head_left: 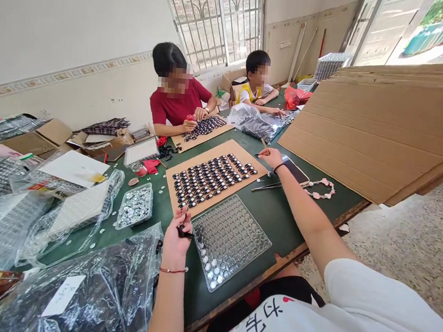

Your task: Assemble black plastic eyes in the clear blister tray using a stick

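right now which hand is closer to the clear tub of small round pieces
Left. The left hand is just right of the tub, not touching it; the right hand is farther off, by the right-hand corner of the cardboard sheet.

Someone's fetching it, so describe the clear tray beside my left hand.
On the green table, find the nearer brown board of black pieces. The tray lies by its near edge, right of the left hand. Unlike the tub of discs, it's flat with round pockets.
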A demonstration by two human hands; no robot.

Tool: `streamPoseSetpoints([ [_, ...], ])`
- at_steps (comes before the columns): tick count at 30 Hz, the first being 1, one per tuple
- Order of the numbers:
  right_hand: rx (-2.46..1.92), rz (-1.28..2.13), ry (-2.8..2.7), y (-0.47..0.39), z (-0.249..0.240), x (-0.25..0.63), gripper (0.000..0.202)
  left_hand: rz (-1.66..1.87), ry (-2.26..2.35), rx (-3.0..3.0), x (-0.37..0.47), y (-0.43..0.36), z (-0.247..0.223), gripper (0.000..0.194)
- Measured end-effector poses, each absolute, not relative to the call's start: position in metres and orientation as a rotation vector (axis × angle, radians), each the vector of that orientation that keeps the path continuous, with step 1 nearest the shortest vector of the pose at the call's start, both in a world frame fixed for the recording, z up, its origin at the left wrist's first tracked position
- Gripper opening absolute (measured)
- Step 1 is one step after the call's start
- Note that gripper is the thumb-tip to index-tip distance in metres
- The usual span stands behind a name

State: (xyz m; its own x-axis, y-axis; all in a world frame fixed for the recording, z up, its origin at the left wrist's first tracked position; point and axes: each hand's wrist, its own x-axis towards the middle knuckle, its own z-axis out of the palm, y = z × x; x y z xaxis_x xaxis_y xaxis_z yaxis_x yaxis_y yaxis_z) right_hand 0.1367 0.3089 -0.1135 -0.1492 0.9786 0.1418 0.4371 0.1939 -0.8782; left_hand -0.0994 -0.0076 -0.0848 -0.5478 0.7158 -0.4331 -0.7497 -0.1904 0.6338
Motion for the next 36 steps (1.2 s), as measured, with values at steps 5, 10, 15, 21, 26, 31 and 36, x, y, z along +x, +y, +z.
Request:
streamPoseSetpoints([
  [5,-1.389,0.855,-1.952,0.321,-0.125,0.1,0.013,1.86,1.05,-0.031,-0.096,-0.007,-0.085,0.031],
  [10,-1.427,0.804,-2.071,0.331,-0.133,0.08,0.011,1.87,1.083,-0.086,-0.104,-0.006,-0.091,0.029],
  [15,-1.429,0.775,-2.142,0.339,-0.14,0.082,0.012,1.835,1.127,-0.057,-0.097,-0.002,-0.094,0.023],
  [21,-1.423,0.749,-2.15,0.34,-0.144,0.084,0.015,1.768,1.023,-0.03,-0.088,0.001,-0.091,0.018],
  [26,-1.373,0.742,-2.048,0.335,-0.135,0.089,0.018,1.799,1.045,0.034,-0.092,0.0,-0.092,0.015],
  [31,-1.235,0.686,-1.938,0.322,-0.1,0.09,0.029,1.784,1.057,0.02,-0.087,0.003,-0.097,0.012],
  [36,-0.866,0.906,-1.688,0.25,-0.074,0.062,0.052,1.823,1.041,-0.023,-0.09,0.003,-0.095,0.003],
])
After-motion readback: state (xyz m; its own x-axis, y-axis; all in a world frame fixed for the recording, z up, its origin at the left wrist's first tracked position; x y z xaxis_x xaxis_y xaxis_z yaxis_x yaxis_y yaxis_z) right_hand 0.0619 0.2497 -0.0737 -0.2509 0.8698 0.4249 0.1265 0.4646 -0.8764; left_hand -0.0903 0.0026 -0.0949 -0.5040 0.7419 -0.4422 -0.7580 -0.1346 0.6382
